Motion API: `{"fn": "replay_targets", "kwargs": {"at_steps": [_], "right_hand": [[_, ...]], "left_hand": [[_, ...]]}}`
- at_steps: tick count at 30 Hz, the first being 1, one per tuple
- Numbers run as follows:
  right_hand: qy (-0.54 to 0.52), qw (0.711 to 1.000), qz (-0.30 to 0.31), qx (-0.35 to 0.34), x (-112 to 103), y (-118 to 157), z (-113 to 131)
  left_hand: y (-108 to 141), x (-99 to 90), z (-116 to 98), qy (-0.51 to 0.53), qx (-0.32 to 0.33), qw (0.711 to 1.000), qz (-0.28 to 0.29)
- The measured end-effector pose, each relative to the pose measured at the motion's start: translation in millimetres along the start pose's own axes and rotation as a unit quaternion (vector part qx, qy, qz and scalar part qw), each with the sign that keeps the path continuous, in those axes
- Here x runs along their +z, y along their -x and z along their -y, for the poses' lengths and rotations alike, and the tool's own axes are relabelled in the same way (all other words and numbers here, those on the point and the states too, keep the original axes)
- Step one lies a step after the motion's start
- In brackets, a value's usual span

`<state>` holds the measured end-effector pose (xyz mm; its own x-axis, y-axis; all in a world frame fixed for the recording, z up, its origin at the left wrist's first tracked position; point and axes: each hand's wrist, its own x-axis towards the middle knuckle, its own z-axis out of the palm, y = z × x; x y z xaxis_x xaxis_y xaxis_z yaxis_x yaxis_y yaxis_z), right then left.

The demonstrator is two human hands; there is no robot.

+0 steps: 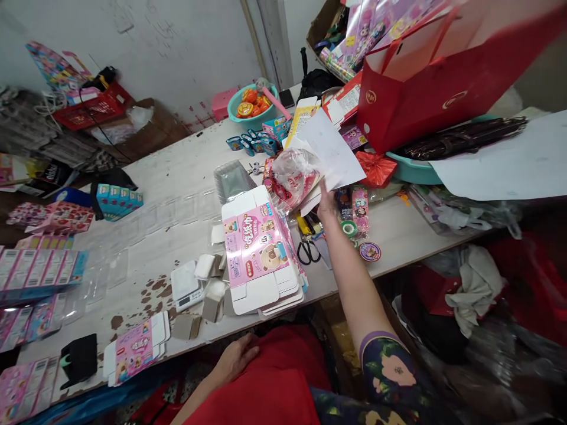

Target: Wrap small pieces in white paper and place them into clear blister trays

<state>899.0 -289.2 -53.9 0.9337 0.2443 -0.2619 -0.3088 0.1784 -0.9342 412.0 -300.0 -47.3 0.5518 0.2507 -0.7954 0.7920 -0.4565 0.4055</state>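
In the head view, the right hand (326,203) reaches past the right side of the stack of flattened pink cartons (261,248), its fingers at the near edge of the white sheets (337,154); whether they pinch them, I cannot tell. The left hand (237,357), nearer than the stack, rests on red cloth (274,378), fingers loosely extended. Beyond the stack's far right corner, a clear plastic bag (295,171) crowds the sheets. Black-handled scissors (309,252) lie just right of the stack; a digital scale (186,286) sits left of it on the tabletop (177,174).
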Motion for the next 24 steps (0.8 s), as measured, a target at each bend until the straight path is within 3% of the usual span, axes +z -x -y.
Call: {"fn": "replay_targets", "kwargs": {"at_steps": [2, 5, 8, 12, 15, 22, 24], "right_hand": [[0.116, 0.993, -0.03, -0.021, 10, 5, -6], [0.192, 0.979, -0.057, -0.047, 28, 18, -15], [0.351, 0.925, -0.005, -0.146, 42, 33, -21], [0.484, 0.855, 0.065, -0.177, 46, 44, -22], [0.524, 0.825, 0.087, -0.193, 43, 46, -22], [0.514, 0.822, 0.095, -0.225, 47, 47, -35], [0.503, 0.826, 0.096, -0.237, 50, 48, -38]], "left_hand": [[-2, 0.8, 3, 0.001, 0.01, 1.0, 0.005], [-5, 2.1, 9, -0.001, -0.004, 1.0, 0.02], [-8, 3.0, 14, -0.007, -0.024, 0.999, 0.037], [-10, 2.5, 20, -0.019, -0.05, 0.997, 0.058], [-11, 1.7, 23, -0.014, -0.05, 0.996, 0.072], [-14, -0.7, 22, -0.01, -0.05, 0.996, 0.076], [-14, -3.4, 17, -0.029, -0.086, 0.992, 0.089]]}}
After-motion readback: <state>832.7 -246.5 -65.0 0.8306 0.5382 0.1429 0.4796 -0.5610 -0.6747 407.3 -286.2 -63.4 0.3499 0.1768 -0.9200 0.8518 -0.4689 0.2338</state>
